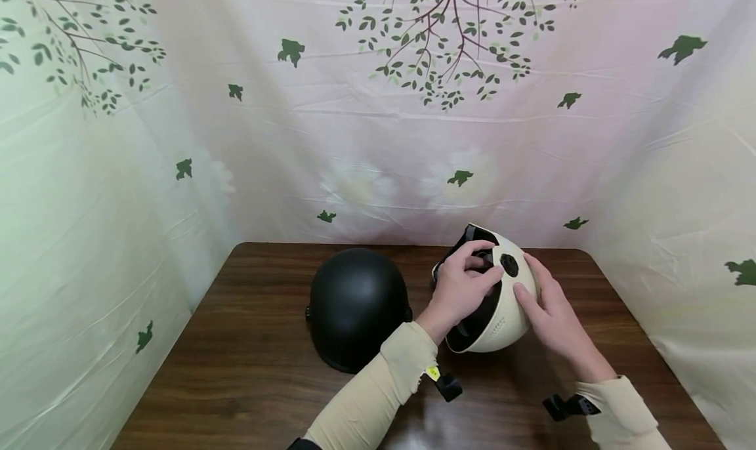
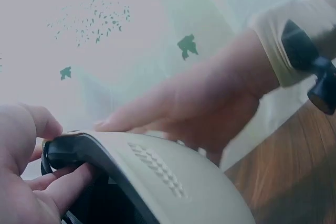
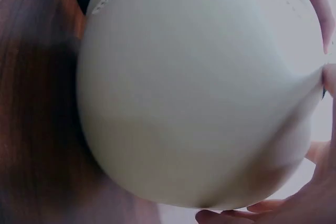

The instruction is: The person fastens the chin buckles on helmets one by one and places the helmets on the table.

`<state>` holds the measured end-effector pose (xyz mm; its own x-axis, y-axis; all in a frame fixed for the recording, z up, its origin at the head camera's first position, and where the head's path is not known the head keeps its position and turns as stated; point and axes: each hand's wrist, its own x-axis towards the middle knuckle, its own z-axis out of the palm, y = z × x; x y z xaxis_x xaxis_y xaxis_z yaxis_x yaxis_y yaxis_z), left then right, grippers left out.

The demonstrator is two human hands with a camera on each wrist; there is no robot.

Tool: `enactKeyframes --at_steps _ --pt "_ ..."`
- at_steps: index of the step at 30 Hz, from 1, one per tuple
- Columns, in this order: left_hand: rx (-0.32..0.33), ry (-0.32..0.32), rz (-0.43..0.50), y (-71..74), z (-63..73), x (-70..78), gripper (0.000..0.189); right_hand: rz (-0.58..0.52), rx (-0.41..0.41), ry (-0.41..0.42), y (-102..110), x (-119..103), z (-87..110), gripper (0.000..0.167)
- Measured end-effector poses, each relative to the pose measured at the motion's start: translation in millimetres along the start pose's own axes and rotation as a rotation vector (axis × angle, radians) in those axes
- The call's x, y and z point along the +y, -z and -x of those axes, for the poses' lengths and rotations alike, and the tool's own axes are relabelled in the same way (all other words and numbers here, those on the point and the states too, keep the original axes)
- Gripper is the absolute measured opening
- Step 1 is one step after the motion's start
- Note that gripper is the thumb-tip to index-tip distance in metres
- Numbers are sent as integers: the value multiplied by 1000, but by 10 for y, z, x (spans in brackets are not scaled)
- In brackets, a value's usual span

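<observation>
A cream-white helmet [image 1: 512, 320] lies tipped on its side at the right of the table, its dark padded opening turned to the left. My left hand [image 1: 457, 292] grips its rim, with fingers reaching inside the opening and the thumb near the edge. In the left wrist view, some fingers of the left hand [image 2: 26, 182] disappear under the rim into the lining. Against the smooth outer shell [image 3: 194, 93], my right hand [image 1: 558, 319] holds the helmet with its thumb and fingers spread apart. A black oval piece [image 1: 509, 265] sits on the shell between both hands.
Left of the white helmet, a matte black helmet [image 1: 357, 312] rests dome up on the brown wooden table [image 1: 254, 345]. Fabric printed with leaves and birds [image 1: 378, 142] hangs behind the table and along both sides.
</observation>
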<state>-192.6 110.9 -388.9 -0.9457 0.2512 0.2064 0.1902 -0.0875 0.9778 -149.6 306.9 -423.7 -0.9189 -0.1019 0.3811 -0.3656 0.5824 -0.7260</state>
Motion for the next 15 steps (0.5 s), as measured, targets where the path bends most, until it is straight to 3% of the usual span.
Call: enactKeyframes --at_steps 5,11,15 --pt "11 43 118 22 -6 -13 35 -58 -14 -98 -17 36 -8 73" --pt "8 46 263 105 -12 -70 38 18 35 -56 -8 -36 -66 74" --pt "40 40 339 186 -12 -124 41 60 49 -85 21 -77 -78 80"
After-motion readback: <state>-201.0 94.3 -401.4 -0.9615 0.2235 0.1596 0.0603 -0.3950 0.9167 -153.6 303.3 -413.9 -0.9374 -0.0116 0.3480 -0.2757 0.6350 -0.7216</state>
